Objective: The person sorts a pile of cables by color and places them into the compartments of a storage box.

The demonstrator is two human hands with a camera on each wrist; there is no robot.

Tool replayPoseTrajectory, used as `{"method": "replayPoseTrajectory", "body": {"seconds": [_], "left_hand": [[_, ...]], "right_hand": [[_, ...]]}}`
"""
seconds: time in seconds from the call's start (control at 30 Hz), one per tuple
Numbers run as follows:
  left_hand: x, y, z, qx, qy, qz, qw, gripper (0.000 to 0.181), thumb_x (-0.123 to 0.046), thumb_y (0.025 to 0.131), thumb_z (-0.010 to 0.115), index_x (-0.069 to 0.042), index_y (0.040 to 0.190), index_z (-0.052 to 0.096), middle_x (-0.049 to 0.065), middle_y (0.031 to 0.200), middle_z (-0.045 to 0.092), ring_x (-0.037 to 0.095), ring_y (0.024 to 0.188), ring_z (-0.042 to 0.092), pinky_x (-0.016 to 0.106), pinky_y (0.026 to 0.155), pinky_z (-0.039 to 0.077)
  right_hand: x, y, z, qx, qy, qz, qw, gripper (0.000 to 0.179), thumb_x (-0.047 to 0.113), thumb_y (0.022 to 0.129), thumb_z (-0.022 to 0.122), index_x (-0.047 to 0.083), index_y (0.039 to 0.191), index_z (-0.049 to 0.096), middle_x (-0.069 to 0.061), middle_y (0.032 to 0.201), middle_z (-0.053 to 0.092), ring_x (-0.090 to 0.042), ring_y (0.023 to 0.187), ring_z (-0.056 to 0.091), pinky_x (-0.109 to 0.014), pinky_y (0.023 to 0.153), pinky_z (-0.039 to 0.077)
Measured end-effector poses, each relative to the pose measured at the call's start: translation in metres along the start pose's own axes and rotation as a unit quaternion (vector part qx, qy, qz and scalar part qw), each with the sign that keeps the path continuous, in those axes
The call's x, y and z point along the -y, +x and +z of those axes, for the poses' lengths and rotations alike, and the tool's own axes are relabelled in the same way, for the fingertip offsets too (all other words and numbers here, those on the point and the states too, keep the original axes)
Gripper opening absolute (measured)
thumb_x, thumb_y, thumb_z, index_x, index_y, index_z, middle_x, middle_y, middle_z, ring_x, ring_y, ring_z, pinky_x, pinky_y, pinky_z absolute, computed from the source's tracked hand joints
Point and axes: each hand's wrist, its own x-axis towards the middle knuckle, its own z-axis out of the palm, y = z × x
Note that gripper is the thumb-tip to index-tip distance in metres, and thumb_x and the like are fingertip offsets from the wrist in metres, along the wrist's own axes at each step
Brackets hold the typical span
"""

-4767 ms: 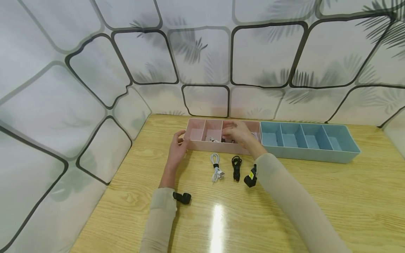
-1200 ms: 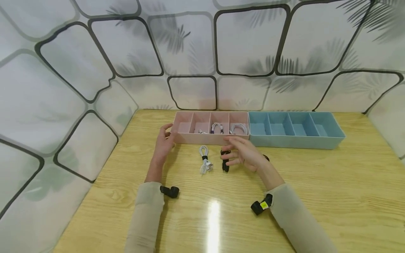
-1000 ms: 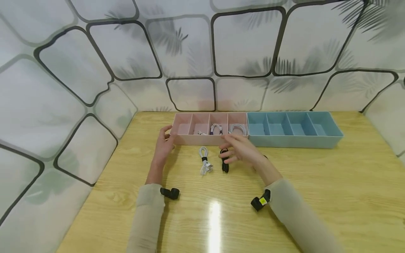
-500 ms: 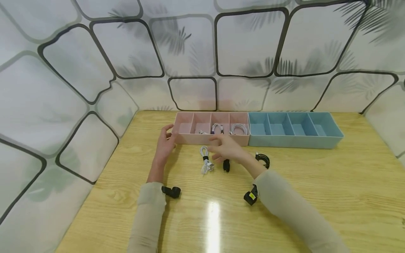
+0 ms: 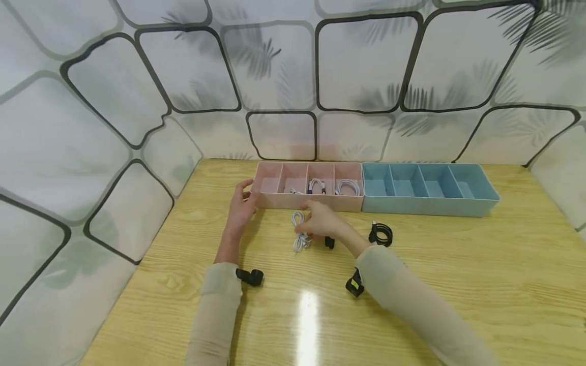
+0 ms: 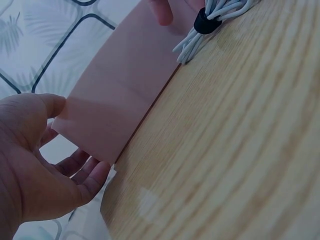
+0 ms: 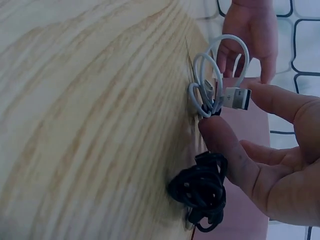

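My left hand [image 5: 241, 207] grips the left end of a pink divided storage box [image 5: 302, 201]; in the left wrist view its thumb and fingers [image 6: 92, 182] meet the box's end corner. My right hand [image 5: 320, 219] is over a bundled white USB cable [image 5: 297, 218] on the table. In the right wrist view, thumb and forefinger stand spread on either side of the cable's tie and USB plug [image 7: 236, 98]; no firm pinch shows. A bundled black cable [image 7: 200, 190] lies just beneath that hand, mostly hidden in the head view.
A coiled black cable [image 5: 381, 234] lies further right on the wooden table [image 5: 274, 315]. White cables [image 5: 348, 186] sit in compartments of the pink box. Against its right end stands a blue divided box [image 5: 430, 206]. A patterned curtain [image 5: 366, 71] closes off the back.
Earlier my right hand was inside the pink box; it came out, passed over the black cables and moved left to the white cable. The coiled black cable came into view. My left hand stayed.
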Motion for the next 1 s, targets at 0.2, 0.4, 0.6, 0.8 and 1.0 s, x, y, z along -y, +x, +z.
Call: {"method": "replayPoseTrajectory", "body": {"seconds": [0.2, 0.4, 0.6, 0.8, 1.0], "left_hand": [[-0.004, -0.002, 0.0, 0.005, -0.007, -0.006, 0.9999, 0.047, -0.026, 0.104, 0.052, -0.009, 0.147, 0.042, 0.019, 0.121, 0.049, 0.024, 0.102, 0.051, 0.031, 0.075, 0.046], [0.001, 0.0, 0.0, -0.001, 0.0, -0.004, 1.0, 0.045, -0.028, 0.104, 0.052, -0.012, 0.145, 0.043, 0.021, 0.123, 0.051, 0.026, 0.105, 0.053, 0.028, 0.072, 0.045], [0.0, 0.001, 0.0, -0.002, 0.001, -0.003, 1.0, 0.044, -0.024, 0.104, 0.052, -0.012, 0.146, 0.043, 0.022, 0.124, 0.052, 0.027, 0.105, 0.053, 0.026, 0.071, 0.044], [-0.001, 0.001, 0.0, 0.006, 0.003, -0.006, 1.0, 0.047, -0.024, 0.105, 0.051, -0.011, 0.148, 0.04, 0.021, 0.123, 0.051, 0.029, 0.106, 0.052, 0.023, 0.069, 0.043], [0.001, 0.003, -0.001, 0.004, -0.01, -0.015, 0.9998, 0.049, -0.025, 0.104, 0.051, -0.012, 0.149, 0.039, 0.019, 0.122, 0.05, 0.024, 0.103, 0.051, 0.025, 0.069, 0.044]], "right_hand": [[0.0, 0.0, 0.007, 0.003, 0.0, 0.011, 0.9999, 0.075, 0.014, 0.084, 0.079, -0.002, 0.145, 0.038, -0.009, 0.086, 0.068, -0.017, 0.06, 0.06, -0.031, 0.053, 0.051], [0.001, 0.001, 0.011, -0.008, -0.02, 0.014, 0.9997, 0.076, 0.013, 0.081, 0.083, -0.002, 0.142, 0.042, -0.016, 0.104, 0.064, -0.019, 0.067, 0.063, -0.029, 0.057, 0.053], [0.0, 0.003, 0.013, -0.013, -0.038, 0.013, 0.9991, 0.067, 0.011, 0.08, 0.083, -0.007, 0.135, 0.049, -0.015, 0.097, 0.066, -0.018, 0.069, 0.063, -0.026, 0.058, 0.05], [-0.001, 0.003, 0.015, -0.01, -0.067, -0.002, 0.9977, 0.058, 0.01, 0.081, 0.082, -0.011, 0.127, 0.055, -0.012, 0.087, 0.068, -0.015, 0.068, 0.061, -0.025, 0.058, 0.048], [0.001, 0.002, 0.018, -0.006, -0.082, -0.007, 0.9966, 0.05, 0.004, 0.079, 0.078, -0.013, 0.122, 0.057, -0.005, 0.073, 0.063, -0.009, 0.058, 0.054, -0.021, 0.053, 0.043]]}}
